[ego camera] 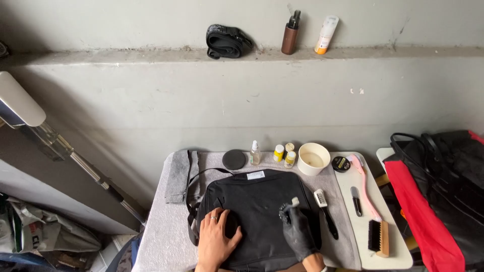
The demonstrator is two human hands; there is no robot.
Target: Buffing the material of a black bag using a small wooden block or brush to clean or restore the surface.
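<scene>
- Two hands on black bag, centred on bench.
- Left hand: bare, flat, fingers spread, gripping nothing.
- Right hand: gloved, closed around small brush.
- Risk: bag may slide if left hand lifts; black-handled brush just right could get knocked.

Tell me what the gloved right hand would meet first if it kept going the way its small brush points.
The right hand points its small brush up and slightly left across the black bag. Past the bag's far edge, probably the small clear spray bottle; depth is unclear.
</scene>
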